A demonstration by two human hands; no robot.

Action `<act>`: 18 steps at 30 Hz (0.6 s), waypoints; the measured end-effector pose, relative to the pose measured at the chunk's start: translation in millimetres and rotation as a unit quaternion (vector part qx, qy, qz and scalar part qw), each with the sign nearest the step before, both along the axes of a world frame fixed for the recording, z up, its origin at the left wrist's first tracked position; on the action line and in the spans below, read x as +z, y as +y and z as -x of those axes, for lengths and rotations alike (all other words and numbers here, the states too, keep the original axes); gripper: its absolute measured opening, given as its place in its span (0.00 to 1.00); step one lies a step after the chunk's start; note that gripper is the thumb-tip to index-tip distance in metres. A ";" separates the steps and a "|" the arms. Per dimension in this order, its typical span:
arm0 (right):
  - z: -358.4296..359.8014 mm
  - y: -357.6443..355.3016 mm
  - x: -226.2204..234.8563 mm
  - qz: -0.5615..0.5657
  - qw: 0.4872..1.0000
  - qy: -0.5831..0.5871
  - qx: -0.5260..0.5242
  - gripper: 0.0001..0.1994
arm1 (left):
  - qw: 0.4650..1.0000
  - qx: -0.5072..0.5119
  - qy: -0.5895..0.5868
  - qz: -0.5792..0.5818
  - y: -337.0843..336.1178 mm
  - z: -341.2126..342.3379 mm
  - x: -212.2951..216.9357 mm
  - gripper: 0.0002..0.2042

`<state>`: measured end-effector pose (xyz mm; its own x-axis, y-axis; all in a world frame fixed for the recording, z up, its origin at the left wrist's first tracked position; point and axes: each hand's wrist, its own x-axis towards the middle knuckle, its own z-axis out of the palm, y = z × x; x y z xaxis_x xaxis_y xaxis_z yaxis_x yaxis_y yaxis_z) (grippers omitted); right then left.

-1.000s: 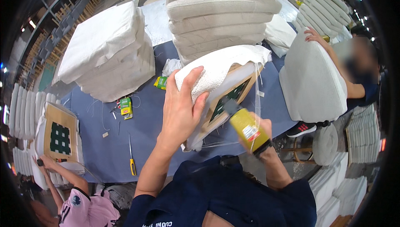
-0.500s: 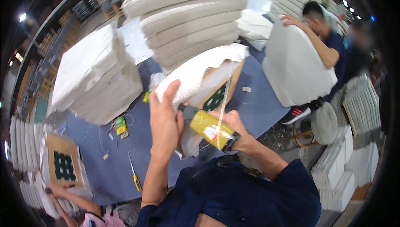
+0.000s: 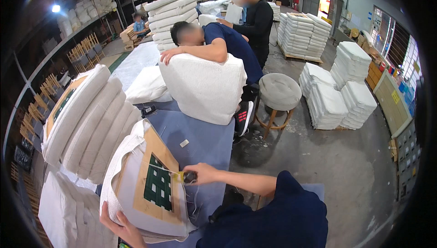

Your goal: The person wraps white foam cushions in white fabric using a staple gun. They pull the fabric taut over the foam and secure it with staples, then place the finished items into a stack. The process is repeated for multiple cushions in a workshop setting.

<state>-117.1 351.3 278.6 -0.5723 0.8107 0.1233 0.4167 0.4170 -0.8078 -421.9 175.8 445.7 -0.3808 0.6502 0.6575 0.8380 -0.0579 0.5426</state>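
A white-covered seat cushion (image 3: 125,182) leans tilted before me, its underside showing a wooden frame (image 3: 169,150) and woven green webbing (image 3: 158,185). My left hand (image 3: 122,225) grips its lower left edge, fingers curled over the white fabric. At the right side of the frame, my right hand (image 3: 205,173) is closed round a yellow-and-black hand tool (image 3: 189,176); its exact kind is hard to make out. A thin white cord (image 3: 163,168) runs from near the tool across the webbing. Whether the tool touches the wood, I cannot tell.
Blue cloth covers the table (image 3: 207,145), where a small white piece (image 3: 184,143) lies. Stacked cushions (image 3: 93,125) stand at left. Across the table a co-worker (image 3: 227,43) leans over a large white cushion (image 3: 202,88). A round stool (image 3: 279,92) and cushion piles (image 3: 339,93) are on the right.
The view has swung to the right. My left hand has shifted from the fabric's upper part to the cushion's lower left edge. The yellow tool stays in my right hand, now at the frame's right side.
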 end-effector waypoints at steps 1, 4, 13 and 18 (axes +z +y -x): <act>-9.0 15.2 -28.9 0.065 0.993 -0.083 -0.043 0.30 | 1.000 0.017 -0.013 -0.016 7.4 -0.9 -1.1 0.22; -21.9 56.1 -109.2 0.110 0.964 -0.160 -0.179 0.35 | 0.998 -0.015 0.036 -0.042 24.6 -2.4 -4.4 0.20; -20.2 72.6 -181.9 0.590 0.715 0.274 -0.257 0.24 | 0.995 -0.094 -0.011 0.013 -73.0 -9.9 -48.2 0.39; -93.0 -43.2 -244.5 0.627 0.738 0.147 -0.199 0.27 | 0.888 0.027 -0.452 0.079 -152.5 -21.6 -110.9 0.44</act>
<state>-24.0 308.1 34.1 -0.3563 0.4892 -0.7961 0.0338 -0.8447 -0.5342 -400.3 23.3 334.8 -0.7397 0.6722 -0.0298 0.0561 0.1057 0.9928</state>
